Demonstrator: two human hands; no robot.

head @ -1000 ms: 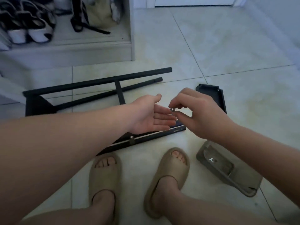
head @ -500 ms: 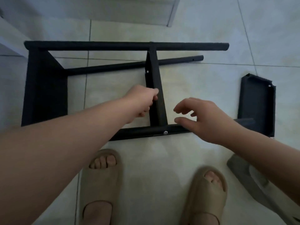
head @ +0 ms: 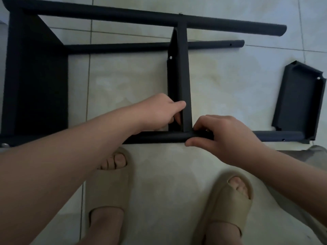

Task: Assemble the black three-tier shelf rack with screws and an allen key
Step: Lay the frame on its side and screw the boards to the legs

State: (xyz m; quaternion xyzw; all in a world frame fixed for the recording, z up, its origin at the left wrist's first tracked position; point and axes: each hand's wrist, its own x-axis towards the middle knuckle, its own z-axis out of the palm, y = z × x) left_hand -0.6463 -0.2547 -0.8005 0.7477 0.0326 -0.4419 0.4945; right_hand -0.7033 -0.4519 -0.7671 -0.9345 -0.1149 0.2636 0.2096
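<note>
The black rack frame (head: 123, 15) lies on its side on the tiled floor, with one shelf panel (head: 37, 76) fixed at the left and a middle shelf panel (head: 183, 71) standing between the poles. My left hand (head: 159, 112) grips the middle shelf's near end, thumb on its edge. My right hand (head: 223, 137) closes around the nearest pole (head: 159, 137) right at the joint with that shelf; whether the small screw is under the fingers is hidden. A loose third shelf panel (head: 299, 101) lies at the right, its corner by the pole's end.
My two feet in beige slippers (head: 109, 188) stand just in front of the nearest pole. A grey object (head: 316, 152) shows at the right edge. A screw head (head: 4, 145) sticks out at the frame's left end.
The view has tilted down and closer to the frame. My right hand, which pinched a small screw a second ago, has dropped onto the nearest pole. My left hand has stayed on the middle shelf.
</note>
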